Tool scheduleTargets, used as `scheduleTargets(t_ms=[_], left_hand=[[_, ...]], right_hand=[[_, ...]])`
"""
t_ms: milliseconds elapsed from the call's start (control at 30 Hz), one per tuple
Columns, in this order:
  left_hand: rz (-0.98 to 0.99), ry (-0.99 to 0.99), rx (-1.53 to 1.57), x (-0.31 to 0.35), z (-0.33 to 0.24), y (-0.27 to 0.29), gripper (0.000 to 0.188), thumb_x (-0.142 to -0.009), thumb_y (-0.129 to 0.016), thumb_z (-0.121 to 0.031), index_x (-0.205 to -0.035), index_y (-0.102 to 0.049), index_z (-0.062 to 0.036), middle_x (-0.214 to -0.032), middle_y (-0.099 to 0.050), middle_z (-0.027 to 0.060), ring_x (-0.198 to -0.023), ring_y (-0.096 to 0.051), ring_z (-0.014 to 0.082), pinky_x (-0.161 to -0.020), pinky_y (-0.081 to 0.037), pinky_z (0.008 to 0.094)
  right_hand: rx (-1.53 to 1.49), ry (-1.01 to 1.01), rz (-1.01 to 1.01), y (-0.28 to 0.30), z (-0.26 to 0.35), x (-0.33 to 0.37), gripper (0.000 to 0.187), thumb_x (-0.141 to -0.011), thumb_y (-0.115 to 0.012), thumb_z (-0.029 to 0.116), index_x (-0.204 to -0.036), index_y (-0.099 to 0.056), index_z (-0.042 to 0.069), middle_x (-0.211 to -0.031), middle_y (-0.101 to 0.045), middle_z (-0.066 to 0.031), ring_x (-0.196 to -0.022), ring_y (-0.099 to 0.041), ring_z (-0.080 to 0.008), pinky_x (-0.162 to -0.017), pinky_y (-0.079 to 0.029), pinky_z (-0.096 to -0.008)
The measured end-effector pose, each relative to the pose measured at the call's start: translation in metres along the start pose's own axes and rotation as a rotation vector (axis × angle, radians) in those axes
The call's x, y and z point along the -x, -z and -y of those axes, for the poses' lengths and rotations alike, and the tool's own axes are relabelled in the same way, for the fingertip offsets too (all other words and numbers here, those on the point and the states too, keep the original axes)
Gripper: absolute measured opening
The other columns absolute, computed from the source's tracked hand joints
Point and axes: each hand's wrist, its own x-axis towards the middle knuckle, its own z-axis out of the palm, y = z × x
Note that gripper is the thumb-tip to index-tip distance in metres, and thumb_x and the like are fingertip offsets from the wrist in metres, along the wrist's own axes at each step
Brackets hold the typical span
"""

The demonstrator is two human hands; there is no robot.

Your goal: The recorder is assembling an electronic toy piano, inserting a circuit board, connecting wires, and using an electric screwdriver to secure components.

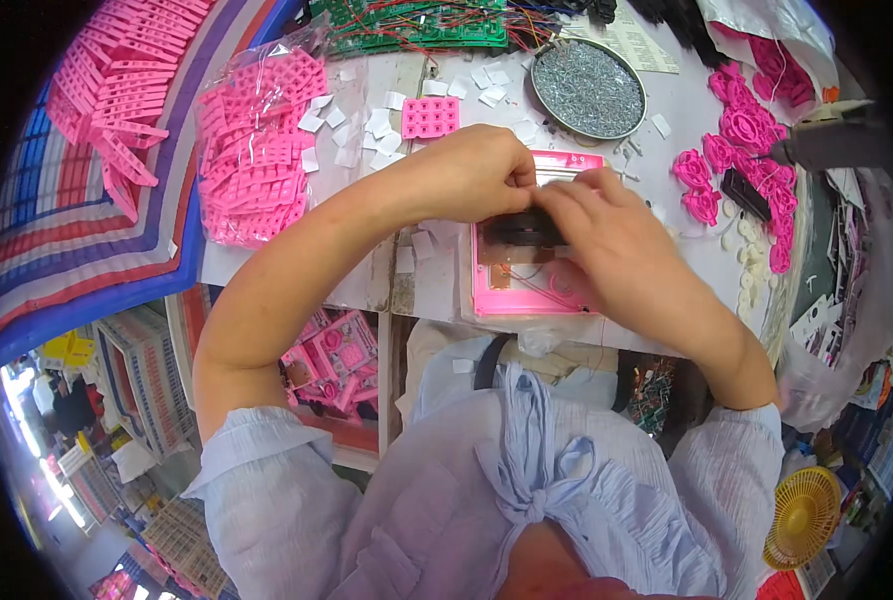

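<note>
On the table in front of me lies an open pink plastic casing (527,302), with a black round part (520,229), a brown board strip and thin wires inside it. My left hand (489,172) reaches over from the left, its fingers closed in a pinch above the black part. Over the casing's right side bends my right hand (622,235), fingers curled together close to the left fingertips. Whatever is between the fingers is hidden. Behind the left hand sits a pink keypad piece (431,117) among small white squares (378,124).
A round tray of small screws (588,88) stands behind the casing, with green circuit boards (417,27) and wires farther back. At left is a bag of pink keypads (255,150). Pink coiled parts (747,130) and a dark power screwdriver (827,140) are at right.
</note>
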Motion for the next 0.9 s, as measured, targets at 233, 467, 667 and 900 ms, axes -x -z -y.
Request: scheduleTargets(t_ms=[233,467,667,900], left_hand=[[-0.496,-0.157,-0.283,-0.052,0.005,0.024,0.021,-0.088,-0.068,-0.025,-0.095,-0.075,-0.0062,-0.083,-0.073,0.013,-0.076,-0.07,0.0289,-0.071,-0.055,0.0416],[-0.396,-0.179,-0.796,-0.142,0.024,-0.001,0.018,-0.087,-0.063,-0.028,-0.089,-0.072,-0.0117,-0.09,-0.07,0.0093,-0.091,-0.069,0.0312,-0.078,-0.056,0.0471],[-0.41,-0.16,-0.773,-0.132,0.009,0.011,0.023,-0.088,-0.057,-0.026,-0.087,-0.077,-0.0139,-0.092,-0.074,0.0088,-0.086,-0.072,0.0272,-0.075,-0.052,0.0433],[-0.699,-0.492,-0.601,-0.025,-0.028,0.002,0.01,-0.086,-0.069,-0.021,-0.084,-0.066,-0.0112,-0.085,-0.067,0.0028,-0.087,-0.065,0.0228,-0.079,-0.041,0.039]], right_hand=[[0.489,0.041,-1.114,0.097,-0.108,0.025,0.029,-0.088,-0.063,-0.004,-0.117,-0.06,-0.002,-0.102,-0.067,-0.019,-0.09,-0.065,-0.0288,-0.074,-0.055,-0.0403],[-0.857,-0.546,-0.777,0.101,-0.061,-0.097,0.041,-0.09,-0.067,0.007,-0.129,-0.055,0.0,-0.085,-0.066,-0.0082,-0.075,-0.063,-0.016,-0.073,-0.054,-0.0292],[-1.163,-0.042,-0.64,0.065,-0.093,-0.095,0.04,-0.091,-0.067,0.01,-0.126,-0.053,-0.002,-0.088,-0.067,-0.0077,-0.075,-0.064,-0.0138,-0.067,-0.049,-0.0269],[-1.494,0.064,-0.54,0.049,-0.061,-0.027,0.039,-0.098,-0.047,0.015,-0.137,-0.046,0.007,-0.071,-0.042,0.0039,-0.063,-0.042,-0.0121,-0.064,-0.041,-0.0326]])
